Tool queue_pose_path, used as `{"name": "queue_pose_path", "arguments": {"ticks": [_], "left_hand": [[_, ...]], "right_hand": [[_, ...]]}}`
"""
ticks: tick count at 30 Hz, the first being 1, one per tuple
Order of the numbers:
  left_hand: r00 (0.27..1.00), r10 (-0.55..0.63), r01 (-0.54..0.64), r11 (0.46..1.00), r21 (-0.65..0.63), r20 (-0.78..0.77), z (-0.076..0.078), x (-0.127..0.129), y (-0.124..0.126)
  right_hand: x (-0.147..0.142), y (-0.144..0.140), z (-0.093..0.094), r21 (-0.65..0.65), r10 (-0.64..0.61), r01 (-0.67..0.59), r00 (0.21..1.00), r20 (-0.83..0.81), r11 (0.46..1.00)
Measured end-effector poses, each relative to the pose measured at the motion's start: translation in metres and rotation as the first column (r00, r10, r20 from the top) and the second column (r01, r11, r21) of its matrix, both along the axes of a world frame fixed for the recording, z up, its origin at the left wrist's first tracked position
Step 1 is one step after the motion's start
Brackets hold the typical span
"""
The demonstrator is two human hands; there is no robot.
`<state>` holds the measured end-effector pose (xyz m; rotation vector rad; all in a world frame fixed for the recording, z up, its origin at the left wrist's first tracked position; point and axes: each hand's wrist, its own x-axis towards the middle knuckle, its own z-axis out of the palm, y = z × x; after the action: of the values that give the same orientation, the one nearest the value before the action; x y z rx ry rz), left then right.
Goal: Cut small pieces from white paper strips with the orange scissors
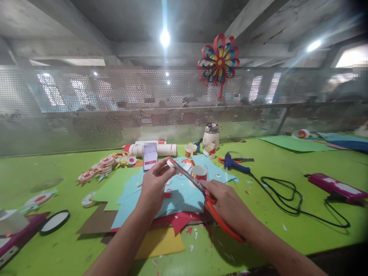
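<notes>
My left hand (155,186) pinches a small red-and-white paper piece (171,163) between thumb and fingers above the desk. In my right hand (227,205) are red-handled scissors (214,209), their metal blades (188,175) reaching up-left to the paper piece. Under both hands lies a stack of coloured paper sheets (184,195): light blue on top, red, brown and yellow below. A red-and-white paper cup (199,172) stands on the blue sheet just beyond the blades.
On the green desk (287,226): a phone (150,156) leaning on white rolls, finished paper discs (105,165) at left, a blue glue gun (234,163) with black cable (290,199), a pink device (335,186) right. A paper flower (219,61) hangs on the mesh screen.
</notes>
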<state>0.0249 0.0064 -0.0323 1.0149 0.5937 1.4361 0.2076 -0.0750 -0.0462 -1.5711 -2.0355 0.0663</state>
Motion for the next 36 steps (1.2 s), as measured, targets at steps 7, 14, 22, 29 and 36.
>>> {"name": "queue_pose_path", "arguments": {"ticks": [7,14,22,29,36], "left_hand": [[0.999,0.008,-0.007,1.000,0.015,-0.031,-0.0027,-0.0003,0.0013],[0.999,0.006,-0.005,1.000,0.012,-0.051,-0.0022,-0.0014,0.0019],[0.996,0.007,-0.006,1.000,0.012,-0.089,-0.0028,-0.0026,0.0021],[0.995,-0.018,0.020,1.000,0.020,-0.101,-0.0019,-0.0033,0.0016],[0.994,-0.063,0.064,0.998,0.014,-0.093,0.0006,-0.0024,-0.0007]], "right_hand": [[0.0012,-0.0003,0.0002,0.043,-0.043,0.038,0.994,0.104,0.998],[0.0043,-0.0011,0.0004,0.087,-0.068,0.053,0.981,0.180,0.995],[0.0043,-0.0017,0.0010,0.130,-0.088,0.057,0.964,0.249,0.990],[0.0068,-0.0015,0.0027,0.115,-0.077,0.046,0.957,0.280,0.992],[0.0079,-0.0014,0.0007,0.103,-0.062,0.038,0.966,0.249,0.994]]}}
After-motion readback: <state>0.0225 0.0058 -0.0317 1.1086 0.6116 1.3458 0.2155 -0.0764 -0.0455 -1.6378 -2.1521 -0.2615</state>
